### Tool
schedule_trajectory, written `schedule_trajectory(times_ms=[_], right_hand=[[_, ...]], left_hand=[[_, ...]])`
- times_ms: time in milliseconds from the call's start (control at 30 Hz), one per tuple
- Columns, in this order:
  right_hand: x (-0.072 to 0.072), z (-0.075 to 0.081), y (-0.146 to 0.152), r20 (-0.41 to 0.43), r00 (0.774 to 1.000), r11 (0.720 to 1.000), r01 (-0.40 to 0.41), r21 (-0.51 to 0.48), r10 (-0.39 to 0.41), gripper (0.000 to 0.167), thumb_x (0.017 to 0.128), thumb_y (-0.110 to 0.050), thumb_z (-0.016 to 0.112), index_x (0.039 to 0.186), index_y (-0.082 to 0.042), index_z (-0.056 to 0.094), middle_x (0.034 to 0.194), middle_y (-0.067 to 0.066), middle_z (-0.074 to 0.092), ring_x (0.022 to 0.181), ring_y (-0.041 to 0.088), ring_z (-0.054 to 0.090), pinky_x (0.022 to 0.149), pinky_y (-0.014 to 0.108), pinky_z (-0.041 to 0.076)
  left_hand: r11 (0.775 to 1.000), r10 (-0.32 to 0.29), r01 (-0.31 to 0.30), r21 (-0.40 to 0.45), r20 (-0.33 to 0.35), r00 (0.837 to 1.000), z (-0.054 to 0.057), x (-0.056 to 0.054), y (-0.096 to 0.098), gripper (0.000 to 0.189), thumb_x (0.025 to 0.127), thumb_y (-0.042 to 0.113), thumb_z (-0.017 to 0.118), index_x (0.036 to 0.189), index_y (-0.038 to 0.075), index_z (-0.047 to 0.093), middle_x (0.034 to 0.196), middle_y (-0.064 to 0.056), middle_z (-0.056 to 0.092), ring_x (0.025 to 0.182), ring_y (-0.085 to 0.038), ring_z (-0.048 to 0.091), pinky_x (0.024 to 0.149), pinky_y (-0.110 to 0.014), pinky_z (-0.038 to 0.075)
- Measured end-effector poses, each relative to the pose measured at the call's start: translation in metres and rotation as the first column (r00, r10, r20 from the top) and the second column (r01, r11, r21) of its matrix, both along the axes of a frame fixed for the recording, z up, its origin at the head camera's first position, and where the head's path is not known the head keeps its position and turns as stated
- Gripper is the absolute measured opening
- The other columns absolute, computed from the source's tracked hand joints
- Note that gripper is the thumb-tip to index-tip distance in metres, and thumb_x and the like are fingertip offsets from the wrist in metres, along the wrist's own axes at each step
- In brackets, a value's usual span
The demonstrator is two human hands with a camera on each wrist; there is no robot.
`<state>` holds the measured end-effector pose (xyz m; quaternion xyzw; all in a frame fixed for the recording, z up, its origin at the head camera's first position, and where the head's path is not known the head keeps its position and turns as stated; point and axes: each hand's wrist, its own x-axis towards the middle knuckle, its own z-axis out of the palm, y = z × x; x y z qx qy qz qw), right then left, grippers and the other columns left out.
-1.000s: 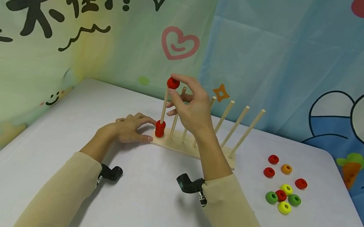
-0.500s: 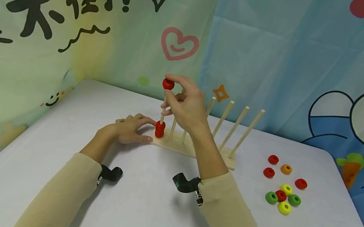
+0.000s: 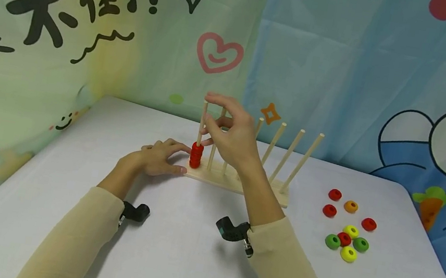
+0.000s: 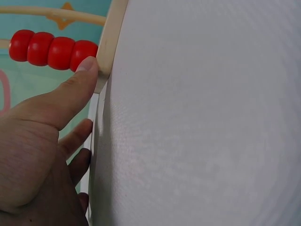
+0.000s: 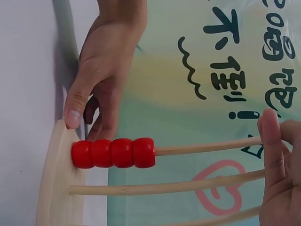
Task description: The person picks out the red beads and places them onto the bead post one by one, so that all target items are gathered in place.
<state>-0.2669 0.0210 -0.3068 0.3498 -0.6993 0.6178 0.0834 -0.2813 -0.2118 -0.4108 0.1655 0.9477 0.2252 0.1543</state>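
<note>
A wooden peg stand stands on the table, with several red beads stacked on its leftmost peg. At the stand's left end my left hand steadies the base, thumb at the front corner and index finger toward the back. My right hand is raised beside the top of that same peg. Its index finger and thumb are apart, with no bead between them. Whether its fingertips touch the peg I cannot tell. The right hand and forearm hide parts of the middle pegs.
To the right lie loose beads: several red ones, an orange bead, two yellow beads and two green beads. A printed cloth backdrop hangs behind the white table.
My right hand has brought a red bead left over the leftmost peg and let go of it. The bead has dropped onto the stack. My left hand has stayed in place.
</note>
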Motion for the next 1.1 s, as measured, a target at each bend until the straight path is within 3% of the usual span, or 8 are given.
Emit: schedule_trajectory(times_ms=[267,433,533,633,900,1100], right_hand=[[0.007,-0.01,0.005,-0.103,0.989,0.992,-0.115,-0.046,0.11,0.037,0.097,0.006,0.063,0.133,-0.002,0.063,0.145,0.011,0.053,0.076,0.044,0.069,0.056,0.04,0.061],[0.01,-0.013,0.009,-0.139,0.982,0.99,-0.137,-0.027,0.132,0.04,0.096,0.007,0.063,0.135,-0.001,0.061,0.144,0.016,0.054,0.075,0.032,0.07,0.057,0.042,0.061],[0.013,-0.016,0.013,-0.12,0.983,0.99,-0.138,-0.013,0.136,0.041,0.096,0.006,0.065,0.136,-0.001,0.061,0.139,0.019,0.056,0.077,0.023,0.071,0.057,0.041,0.061],[0.015,-0.021,0.017,-0.086,0.986,0.989,-0.146,-0.002,0.145,0.041,0.096,0.005,0.066,0.136,0.001,0.06,0.134,0.022,0.057,0.079,0.022,0.072,0.058,0.041,0.062],[0.017,-0.028,0.023,-0.027,0.992,0.992,-0.124,0.024,0.125,0.038,0.096,0.003,0.068,0.133,0.001,0.061,0.126,0.009,0.06,0.08,0.023,0.072,0.059,0.042,0.062],[0.021,-0.033,0.027,-0.012,0.992,0.991,-0.121,0.064,0.122,0.036,0.095,0.004,0.068,0.13,-0.006,0.064,0.12,0.007,0.062,0.079,0.021,0.072,0.06,0.039,0.062]], left_hand=[[1.0,0.008,-0.008,-0.016,0.01,1.0,0.001,0.001,0.0,0.07,0.093,0.063,0.064,0.154,0.037,0.041,0.161,-0.012,0.034,0.142,-0.043,0.036,0.11,-0.076,0.023],[1.0,0.013,-0.013,-0.022,0.009,1.0,0.001,0.001,-0.001,0.07,0.093,0.063,0.064,0.154,0.037,0.041,0.161,-0.012,0.034,0.142,-0.043,0.036,0.11,-0.075,0.024],[1.0,0.009,-0.009,-0.02,0.007,1.0,0.001,0.0,0.0,0.07,0.093,0.063,0.063,0.154,0.036,0.041,0.162,-0.013,0.033,0.141,-0.043,0.036,0.109,-0.076,0.025],[1.0,0.014,-0.014,-0.018,0.01,1.0,0.002,0.0,0.0,0.07,0.093,0.062,0.064,0.154,0.036,0.041,0.161,-0.013,0.034,0.14,-0.043,0.037,0.109,-0.077,0.025],[1.0,0.02,-0.02,-0.019,0.005,1.0,0.001,0.001,0.0,0.069,0.094,0.059,0.065,0.154,0.035,0.042,0.161,-0.014,0.034,0.139,-0.043,0.038,0.109,-0.076,0.025],[1.0,0.011,-0.011,-0.012,0.003,1.0,0.0,0.0,0.0,0.069,0.094,0.059,0.065,0.154,0.035,0.042,0.161,-0.014,0.034,0.139,-0.043,0.038,0.109,-0.076,0.026]])
